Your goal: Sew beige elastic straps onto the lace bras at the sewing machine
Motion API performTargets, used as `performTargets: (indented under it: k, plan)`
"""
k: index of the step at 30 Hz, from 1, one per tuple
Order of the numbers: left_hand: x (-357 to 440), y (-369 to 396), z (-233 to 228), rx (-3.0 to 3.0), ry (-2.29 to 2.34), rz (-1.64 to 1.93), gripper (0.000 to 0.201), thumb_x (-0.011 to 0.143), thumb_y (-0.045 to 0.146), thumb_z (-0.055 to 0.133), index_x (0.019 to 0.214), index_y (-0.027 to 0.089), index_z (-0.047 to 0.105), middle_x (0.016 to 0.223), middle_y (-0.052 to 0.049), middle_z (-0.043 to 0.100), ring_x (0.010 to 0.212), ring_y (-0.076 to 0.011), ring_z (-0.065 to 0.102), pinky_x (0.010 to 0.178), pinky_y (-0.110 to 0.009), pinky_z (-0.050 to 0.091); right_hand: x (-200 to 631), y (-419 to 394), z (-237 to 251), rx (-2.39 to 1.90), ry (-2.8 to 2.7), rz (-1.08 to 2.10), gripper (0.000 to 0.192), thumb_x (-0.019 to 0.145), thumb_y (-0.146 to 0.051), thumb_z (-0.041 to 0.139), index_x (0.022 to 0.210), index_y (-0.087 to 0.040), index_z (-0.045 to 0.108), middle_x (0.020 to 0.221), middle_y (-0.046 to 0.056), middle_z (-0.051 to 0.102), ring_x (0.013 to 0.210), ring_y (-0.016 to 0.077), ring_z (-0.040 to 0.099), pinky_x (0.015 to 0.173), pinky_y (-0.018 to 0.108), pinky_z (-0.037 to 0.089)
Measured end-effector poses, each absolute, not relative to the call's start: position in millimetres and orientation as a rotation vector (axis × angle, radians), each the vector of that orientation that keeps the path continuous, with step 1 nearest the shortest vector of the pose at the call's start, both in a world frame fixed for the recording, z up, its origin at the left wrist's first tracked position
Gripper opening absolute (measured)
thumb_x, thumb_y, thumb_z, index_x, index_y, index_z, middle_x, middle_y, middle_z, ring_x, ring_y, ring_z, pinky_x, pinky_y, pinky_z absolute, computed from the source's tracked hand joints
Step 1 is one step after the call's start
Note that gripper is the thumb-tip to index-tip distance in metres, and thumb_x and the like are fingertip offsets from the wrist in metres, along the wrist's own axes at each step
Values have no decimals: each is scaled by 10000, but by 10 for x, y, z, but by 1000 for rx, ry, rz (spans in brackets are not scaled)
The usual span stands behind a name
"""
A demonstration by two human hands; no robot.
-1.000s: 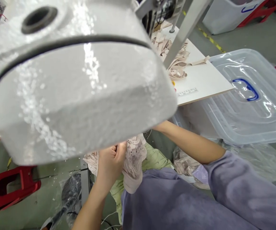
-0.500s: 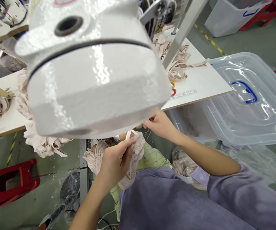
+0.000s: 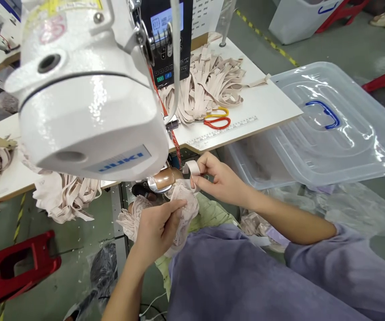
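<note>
Pale pink lace fabric (image 3: pixel 183 214) is pinched between the thumb and fingers of my left hand (image 3: pixel 159 227), just below the front of a white sewing machine (image 3: pixel 92 120). My right hand (image 3: pixel 221 180) grips a folded beige elastic strap (image 3: pixel 192 168) between thumb and fingers, close to the machine's needle area. The strap's lower end comes down near the lace; whether the two are joined I cannot make out. More gathered lace (image 3: pixel 132 220) hangs to the left of my left hand.
On the white table (image 3: pixel 272 104) lie a heap of beige straps (image 3: pixel 209 84) and red-and-yellow-handled scissors (image 3: pixel 217 119). A control panel (image 3: pixel 167 44) stands behind the machine. A lidded clear plastic box (image 3: pixel 356 133) is at right, a red stool (image 3: pixel 18 272) at left. Bundled straps (image 3: pixel 67 196) overhang the table edge.
My view has shifted, uncovering the control panel, scissors and needle area. My right hand, partly behind the machine head before, now shows fully with the strap. The left hand keeps its hold on the lace.
</note>
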State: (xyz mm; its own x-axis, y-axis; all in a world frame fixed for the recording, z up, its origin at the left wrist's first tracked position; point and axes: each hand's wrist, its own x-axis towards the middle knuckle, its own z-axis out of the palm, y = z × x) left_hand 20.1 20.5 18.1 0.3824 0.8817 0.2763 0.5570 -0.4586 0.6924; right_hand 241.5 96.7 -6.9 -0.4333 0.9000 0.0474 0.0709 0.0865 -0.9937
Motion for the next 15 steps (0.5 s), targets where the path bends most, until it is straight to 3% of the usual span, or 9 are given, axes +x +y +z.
performTargets:
  k: [4, 7, 9, 12, 15]
  plan:
    - [213, 177, 192, 2151, 1235, 893, 205, 976, 131, 536, 1139, 179, 650, 580, 73, 547, 493, -62, 503, 503, -185, 334, 2384, 951, -95, -813, -1592, 1552, 58, 982, -181, 470, 973, -231, 442, 928, 9, 670, 757, 119, 641, 686, 273, 489]
    - [221, 164, 191, 2150, 1243, 898, 196, 976, 142, 540, 1131, 173, 655, 577, 71, 551, 489, -65, 504, 498, -189, 333, 2356, 945, -87, -742, -1410, 1713, 167, 964, -125, 440, 986, -258, 343, 891, -40, 679, 473, 52, 471, 499, 214, 378]
    - [227, 158, 191, 2149, 1247, 904, 195, 975, 147, 540, 1129, 173, 658, 575, 69, 558, 483, -67, 506, 495, -190, 335, 2348, 950, -62, -745, -1362, 1766, 178, 944, -114, 448, 961, -256, 342, 883, -51, 684, 421, 37, 391, 460, 204, 322]
    - [236, 153, 202, 2141, 1260, 911, 191, 978, 162, 535, 1118, 178, 664, 565, 66, 570, 476, -75, 520, 495, -193, 348, 2345, 980, -14, -810, -1460, 1807, 69, 913, -153, 496, 917, -195, 551, 964, 20, 703, 603, 77, 561, 586, 243, 441]
    - [242, 156, 220, 2115, 1281, 871, 195, 982, 170, 521, 1109, 180, 668, 631, 36, 651, 525, -93, 577, 533, -200, 396, 2328, 1009, 17, -817, -1530, 1856, 185, 900, -261, 578, 994, -174, 711, 1021, 53, 710, 849, 150, 628, 739, 283, 483]
